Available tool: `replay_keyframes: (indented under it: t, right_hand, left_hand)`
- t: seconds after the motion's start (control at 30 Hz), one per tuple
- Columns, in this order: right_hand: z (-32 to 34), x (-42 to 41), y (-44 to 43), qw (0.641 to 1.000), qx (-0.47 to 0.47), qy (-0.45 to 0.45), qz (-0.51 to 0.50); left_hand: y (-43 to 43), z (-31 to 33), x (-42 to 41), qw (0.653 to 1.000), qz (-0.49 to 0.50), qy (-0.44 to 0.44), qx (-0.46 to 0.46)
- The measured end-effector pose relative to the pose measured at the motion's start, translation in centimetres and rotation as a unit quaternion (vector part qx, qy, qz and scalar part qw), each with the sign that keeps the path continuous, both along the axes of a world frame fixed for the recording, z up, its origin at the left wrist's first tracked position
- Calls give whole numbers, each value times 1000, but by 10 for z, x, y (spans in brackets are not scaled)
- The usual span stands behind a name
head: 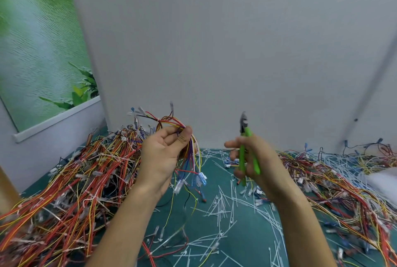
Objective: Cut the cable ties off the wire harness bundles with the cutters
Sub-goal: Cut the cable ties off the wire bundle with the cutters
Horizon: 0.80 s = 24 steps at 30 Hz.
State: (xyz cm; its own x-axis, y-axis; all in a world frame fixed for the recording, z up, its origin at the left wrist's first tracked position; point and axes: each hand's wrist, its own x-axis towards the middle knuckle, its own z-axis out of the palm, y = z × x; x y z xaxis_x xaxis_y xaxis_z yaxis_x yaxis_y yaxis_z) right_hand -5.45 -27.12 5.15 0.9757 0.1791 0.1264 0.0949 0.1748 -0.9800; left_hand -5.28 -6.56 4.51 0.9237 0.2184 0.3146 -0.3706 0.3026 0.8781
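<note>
The left hand [165, 152] is raised above the surface [255, 234], palm toward the camera, and grips a bundle [193, 157] of coloured wires between thumb and curled fingers. The wires fan up and to the left above the hand, where a pale tie [158, 119] appears to bind them. Below the hand they hang down and end in clear and blue connectors [200, 178], which dangle just over the surface.

The right hand [255, 159] is held up beside it, apart from the bundle, and is wrapped around the green handles of the cutters [247, 133]. The dark head of the cutters points upward and touches nothing. It is blurred, so whether the blades are apart cannot be told.

A thick pile [71, 180] of red, orange and yellow harnesses covers the left of the teal surface. A second heap [335, 185] spreads along the right. Between them, under the forearms, loose white cut ties [221, 204] lie scattered.

A plain white wall [214, 51] stands behind, with a green leafy poster [38, 51] at the left.
</note>
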Motion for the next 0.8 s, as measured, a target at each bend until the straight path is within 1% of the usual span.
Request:
replay_keyframes:
  t: [0.03, 0.07, 0.1, 0.13, 0.2, 0.27, 0.4, 0.5, 0.6, 0.8]
  right_hand:
    - [0, -3, -3, 994, -98, -41, 5]
    - [1, -5, -7, 980, -183, -76, 17]
    - [1, -7, -11, 963, -245, -107, 33]
    - [3, -9, -14, 950, -280, -128, 54]
    - [5, -12, -17, 931, -319, -155, 84]
    - [7, -15, -17, 923, -335, -160, 97]
    - [8, -20, -12, 913, -349, -182, 103]
    - [6, -19, -8, 915, -343, -193, 94]
    - [3, -18, -6, 899, -378, -204, 82]
    - [3, -19, -3, 911, -336, -216, 106]
  left_hand:
    - [1, -1, 2, 1000, 13, -11, 6]
    - [2, -3, 3, 999, 27, -24, 15]
    - [4, -4, 5, 998, 43, -37, 29]
    - [5, -6, 6, 996, 60, -50, 47]
    - [6, -9, 7, 989, 88, -74, 93]
    - [6, -13, 8, 982, 105, -96, 126]
    - [6, -14, 9, 973, 130, -115, 151]
    - [4, -15, 8, 973, 125, -116, 154]
    - [2, -14, 6, 973, 115, -125, 159]
    - [-2, -9, 0, 977, 87, -128, 146]
